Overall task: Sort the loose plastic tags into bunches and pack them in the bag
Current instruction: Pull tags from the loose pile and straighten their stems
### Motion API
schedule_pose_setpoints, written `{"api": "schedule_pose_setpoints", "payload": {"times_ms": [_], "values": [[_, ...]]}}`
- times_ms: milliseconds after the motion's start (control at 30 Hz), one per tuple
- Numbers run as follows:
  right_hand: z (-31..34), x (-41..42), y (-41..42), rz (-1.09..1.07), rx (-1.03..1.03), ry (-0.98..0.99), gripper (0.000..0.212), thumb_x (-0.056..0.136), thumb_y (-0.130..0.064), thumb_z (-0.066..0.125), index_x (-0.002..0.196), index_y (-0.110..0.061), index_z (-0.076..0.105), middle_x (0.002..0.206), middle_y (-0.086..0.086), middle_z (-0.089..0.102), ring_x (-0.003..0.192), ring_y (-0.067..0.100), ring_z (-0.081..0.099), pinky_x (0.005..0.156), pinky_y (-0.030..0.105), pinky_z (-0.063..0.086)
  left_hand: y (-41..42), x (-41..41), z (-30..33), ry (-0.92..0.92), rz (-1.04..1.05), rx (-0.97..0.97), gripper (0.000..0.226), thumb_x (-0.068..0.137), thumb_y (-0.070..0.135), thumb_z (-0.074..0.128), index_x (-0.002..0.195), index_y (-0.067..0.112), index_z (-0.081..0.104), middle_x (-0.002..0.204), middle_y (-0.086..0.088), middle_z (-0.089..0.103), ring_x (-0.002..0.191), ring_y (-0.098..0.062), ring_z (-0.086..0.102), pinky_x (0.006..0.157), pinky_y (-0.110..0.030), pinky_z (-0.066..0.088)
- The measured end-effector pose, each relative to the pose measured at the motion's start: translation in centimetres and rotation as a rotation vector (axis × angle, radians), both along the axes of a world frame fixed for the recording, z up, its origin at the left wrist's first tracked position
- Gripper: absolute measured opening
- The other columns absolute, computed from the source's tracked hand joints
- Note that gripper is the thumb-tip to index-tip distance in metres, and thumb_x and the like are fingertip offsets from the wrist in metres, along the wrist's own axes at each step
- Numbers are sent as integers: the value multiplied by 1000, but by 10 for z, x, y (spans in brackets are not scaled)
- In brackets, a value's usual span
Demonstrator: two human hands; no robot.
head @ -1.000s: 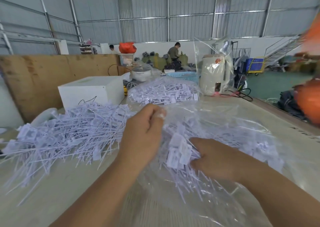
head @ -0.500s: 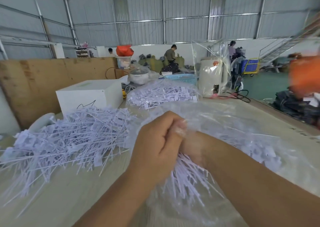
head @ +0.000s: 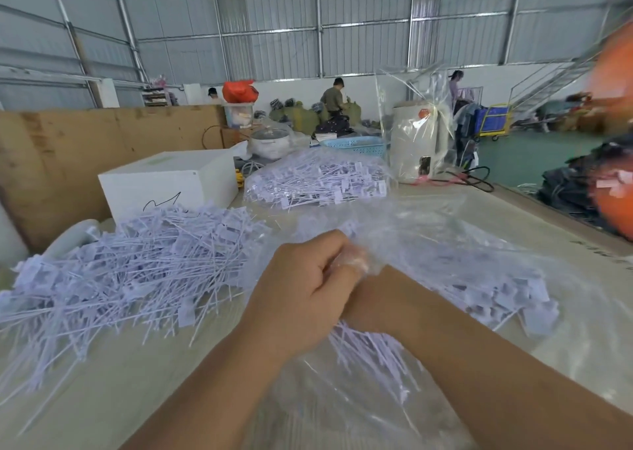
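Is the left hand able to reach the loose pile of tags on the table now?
Probably yes: the loose pile lies open just beside the left hand, but that hand now grips the clear bag.

The right hand (head: 356, 261), visible on the tags 1 second ago, now sits deeper inside the clear bag (head: 445, 244), hidden behind the left hand (head: 301, 292), whose fingers pinch the bag's edge.

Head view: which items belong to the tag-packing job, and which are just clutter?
Job: loose tags pile; clear bag; bunch going in; left hand; filled tag bag.
Clutter: white box; wrapped kettle; blue basket; rice cooker.
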State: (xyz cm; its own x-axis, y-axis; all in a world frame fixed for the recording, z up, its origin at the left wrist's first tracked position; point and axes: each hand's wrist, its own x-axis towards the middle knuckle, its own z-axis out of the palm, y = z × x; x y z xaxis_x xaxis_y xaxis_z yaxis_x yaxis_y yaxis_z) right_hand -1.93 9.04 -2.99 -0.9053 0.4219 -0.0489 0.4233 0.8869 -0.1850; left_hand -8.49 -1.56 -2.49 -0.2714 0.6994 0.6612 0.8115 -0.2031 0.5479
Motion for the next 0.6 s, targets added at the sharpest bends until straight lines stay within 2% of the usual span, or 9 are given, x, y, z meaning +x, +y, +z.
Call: {"api": "schedule_pose_setpoints", "payload": {"times_ms": [67,133,167,233,333,433,467,533,600], "values": [[6,10,0,21,73,-33,40,100,-12,38,63,-20,30,66,-3,33,85,27,51,73,32,39,2,-1,-3,77,59,-51,27,86,36,48,76,12,57,53,4,42,46,-7,36,47,-28,31],[10,20,0,30,119,-35,32,100,-23,41,69,-18,46,70,1,48,70,25,50,62,32,37,4,-2,-6,123,91,-70,22,86,35,47,80,17,59,54,14,49,46,-5,42,48,-26,33],[11,23,-1,48,120,-2,25,99,-26,42,81,-16,56,79,3,57,75,25,55,66,32,41,5,-4,-6,142,109,-79,19,88,35,47,80,23,59,55,18,52,47,-3,44,49,-25,34],[17,31,-4,41,53,15,20,96,-30,46,99,-16,60,91,4,62,85,24,60,76,36,49,7,-10,-9,182,155,-120,17,94,35,49,79,30,56,56,17,53,48,-5,45,50,-28,39],[38,43,-8,5,42,75,18,90,-30,53,80,-15,57,78,2,59,72,21,59,63,34,50,8,-17,-13,172,189,-301,12,93,32,52,83,33,57,58,7,57,48,-10,49,53,-36,49],[57,51,-11,-69,186,349,20,84,-21,51,65,-16,54,67,1,59,59,18,58,51,30,46,7,-13,-12,131,84,-419,26,91,33,57,75,53,54,63,21,60,52,-2,52,54,-27,45],[59,52,-10,-77,223,518,17,82,-19,51,67,-16,57,68,1,60,60,19,57,52,32,47,7,-11,-12,145,59,-457,31,90,34,59,73,59,51,69,25,61,58,1,55,58,-25,46],[58,52,-9,-30,305,804,9,82,-16,54,81,-14,63,79,2,61,73,20,54,63,38,49,6,-8,-11,167,12,-517,28,87,40,59,69,59,50,75,24,64,65,2,58,61,-26,49],[51,45,-10,52,367,774,19,83,-16,56,100,-10,64,98,4,59,93,22,49,79,39,45,4,-6,-9,204,-39,-568,22,84,39,58,65,48,51,62,27,56,53,4,51,52,-24,40]]}}
